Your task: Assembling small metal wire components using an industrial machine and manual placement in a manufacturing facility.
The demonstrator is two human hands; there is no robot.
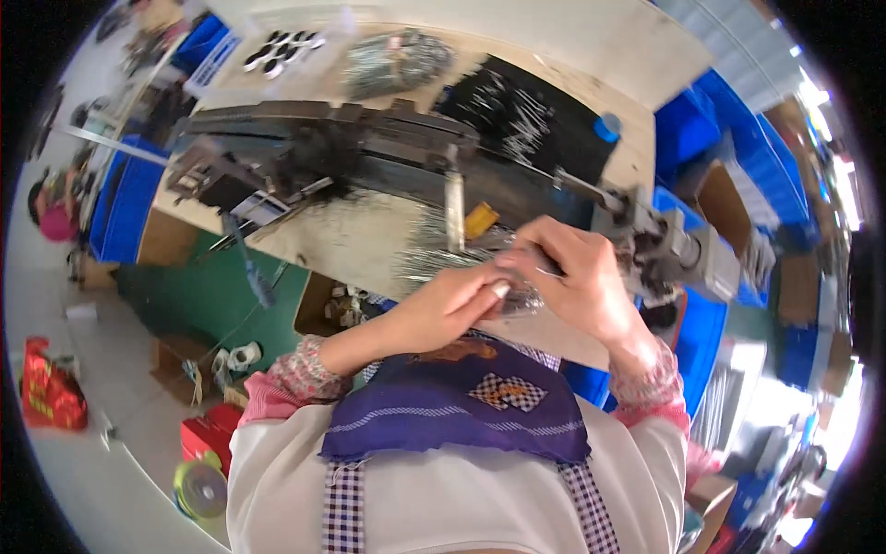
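Note:
My left hand and my right hand meet at the near edge of the wooden worktable, fingers curled and touching. A small dark piece shows at my right fingers; its kind is unclear. Whatever lies between my left fingers is hidden. Just beyond both hands spreads a pile of thin silvery metal rods. A yellow block sits by the pile, next to a flat metal bar on the long dark metal machine. The machine's metal end assembly stands right of my right hand.
Behind the machine are a black mat strewn with metal pins, a blue cap, a bag of metal parts and a clear tray of black-and-white pieces. Blue bins stand at right. An open box sits below the table's edge.

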